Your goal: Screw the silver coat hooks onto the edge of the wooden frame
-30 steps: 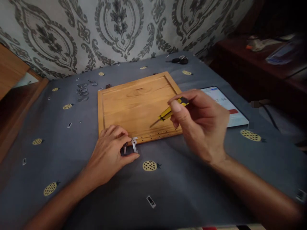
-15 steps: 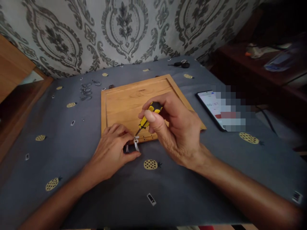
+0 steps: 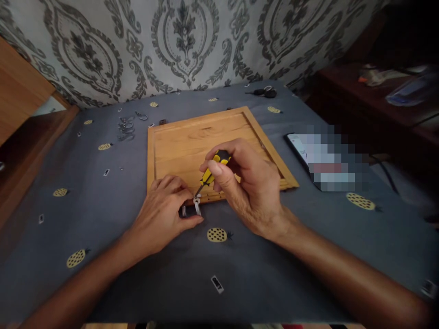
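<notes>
A smooth dark blue-grey cloth (image 3: 161,288), printed with yellow pineapples, covers the table. Behind its far edge rises a pale backdrop (image 3: 137,73) with grey scrolls and leafy medallions.

In the middle lies a flat wooden board (image 3: 185,141), honey-coloured and grained, with a raised rim around a sunken panel; small dark holes run along its near edge.

The right hand (image 3: 248,187) is above the board's near side, its fingers curled closed around a screwdriver. The left hand (image 3: 164,208) is at the near left corner, thumb and forefinger a little apart with a metal hook held between them.

To the right of the board lies a slim rectangular phone (image 3: 297,144), mostly blurred out. The screwdriver (image 3: 209,172) has a chunky yellow-and-black handle and a thin metal shaft slanting down to the hook. Far right sits a rounded black object (image 3: 269,92). Far left, several curved metal hooks (image 3: 126,123) lie loosely together. The held metal hook (image 3: 197,206), shiny and narrow, sits against the board's near edge.
</notes>
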Motion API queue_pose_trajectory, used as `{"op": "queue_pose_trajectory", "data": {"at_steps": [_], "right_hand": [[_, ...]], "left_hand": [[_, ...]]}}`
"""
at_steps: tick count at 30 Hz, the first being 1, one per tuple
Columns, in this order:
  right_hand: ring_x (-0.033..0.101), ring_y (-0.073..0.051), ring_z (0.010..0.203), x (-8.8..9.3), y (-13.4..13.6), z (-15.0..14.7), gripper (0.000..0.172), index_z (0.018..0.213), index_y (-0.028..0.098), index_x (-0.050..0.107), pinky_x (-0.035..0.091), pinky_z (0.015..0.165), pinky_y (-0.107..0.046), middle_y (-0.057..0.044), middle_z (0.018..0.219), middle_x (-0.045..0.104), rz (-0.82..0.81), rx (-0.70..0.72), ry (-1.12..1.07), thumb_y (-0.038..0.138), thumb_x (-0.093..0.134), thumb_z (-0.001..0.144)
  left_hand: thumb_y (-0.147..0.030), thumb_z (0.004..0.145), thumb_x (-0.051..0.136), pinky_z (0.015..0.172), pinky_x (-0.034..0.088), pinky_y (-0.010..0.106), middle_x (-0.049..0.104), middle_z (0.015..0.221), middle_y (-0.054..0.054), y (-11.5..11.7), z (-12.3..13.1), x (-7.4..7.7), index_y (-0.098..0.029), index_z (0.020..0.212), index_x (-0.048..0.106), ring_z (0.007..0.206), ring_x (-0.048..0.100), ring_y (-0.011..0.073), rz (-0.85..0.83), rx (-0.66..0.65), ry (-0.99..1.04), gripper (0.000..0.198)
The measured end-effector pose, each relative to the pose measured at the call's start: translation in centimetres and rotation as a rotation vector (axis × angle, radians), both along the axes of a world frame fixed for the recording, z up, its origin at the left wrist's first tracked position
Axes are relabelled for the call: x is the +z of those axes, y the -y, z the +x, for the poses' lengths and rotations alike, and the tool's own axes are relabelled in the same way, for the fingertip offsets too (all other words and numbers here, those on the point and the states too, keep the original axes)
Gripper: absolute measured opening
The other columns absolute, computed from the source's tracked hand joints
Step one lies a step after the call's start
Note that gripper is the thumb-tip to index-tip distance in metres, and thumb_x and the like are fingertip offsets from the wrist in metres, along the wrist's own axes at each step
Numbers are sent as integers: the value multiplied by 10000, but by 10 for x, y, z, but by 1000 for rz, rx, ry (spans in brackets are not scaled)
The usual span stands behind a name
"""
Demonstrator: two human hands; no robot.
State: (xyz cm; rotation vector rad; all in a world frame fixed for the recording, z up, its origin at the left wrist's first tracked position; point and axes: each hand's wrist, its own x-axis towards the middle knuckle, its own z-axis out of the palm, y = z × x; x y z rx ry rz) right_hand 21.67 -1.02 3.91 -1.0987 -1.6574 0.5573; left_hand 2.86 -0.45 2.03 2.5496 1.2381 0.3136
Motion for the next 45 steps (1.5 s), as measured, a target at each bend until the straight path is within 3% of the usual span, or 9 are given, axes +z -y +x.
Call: {"op": "queue_pose_trajectory", "data": {"at_steps": [6, 13, 20, 27, 33, 37, 45], "right_hand": [[600, -169, 598, 0, 1, -1, 89, 933, 278, 543, 531, 506, -327, -30, 827, 653, -53, 25, 23, 349, 526, 985], [543, -143, 631, 3, -4, -2, 140, 897, 239, 551, 484, 591, -294, 13, 732, 588, 123, 65, 126, 344, 546, 990], [471, -78, 532, 11, -10, -8, 242, 799, 218, 509, 405, 499, -234, 67, 665, 499, -31, 166, -27, 352, 670, 920], [590, -64, 540, 9, -9, -5, 215, 1179, 227, 601, 479, 509, -198, 55, 755, 542, -102, 319, -126, 330, 559, 995], [573, -50, 471, 7, -7, -6, 177, 976, 219, 627, 474, 435, -201, 22, 866, 650, -108, 271, -259, 354, 710, 898], [552, -52, 429, 5, -6, -9, 265, 871, 229, 555, 463, 392, -191, 55, 763, 619, -137, 245, -360, 350, 787, 828], [638, -71, 520, 7, -2, -1, 207, 1149, 232, 651, 546, 517, -227, 21, 839, 671, -106, 293, -221, 328, 617, 969]], "left_hand": [[-359, 791, 794, 886, 460, 471, 660, 1038, 50, 1, 0, 0, -215, 858, 716, 1020, 567, 275, 11, 8, 12, 177], [-341, 770, 819, 915, 469, 494, 659, 1051, 67, 1, 0, -1, -209, 879, 726, 1038, 585, 289, 13, -2, 10, 195], [-366, 759, 829, 918, 481, 492, 673, 1014, 57, 1, 0, 0, -214, 868, 726, 1043, 591, 286, 17, 2, -21, 213], [-400, 767, 819, 932, 448, 472, 656, 1004, 58, 0, -1, 0, -195, 877, 726, 1059, 558, 284, 5, -3, -24, 250], [-425, 760, 818, 928, 425, 455, 643, 978, 56, -1, -1, -2, -194, 897, 737, 1058, 547, 286, -21, 5, -29, 280], [-435, 760, 814, 925, 422, 447, 636, 962, 47, -1, -2, -5, -200, 878, 734, 1048, 547, 278, -9, 11, -19, 275], [-434, 764, 809, 941, 421, 447, 639, 981, 44, -1, -3, -4, -201, 849, 725, 1041, 546, 268, -11, 9, -6, 262]]}}
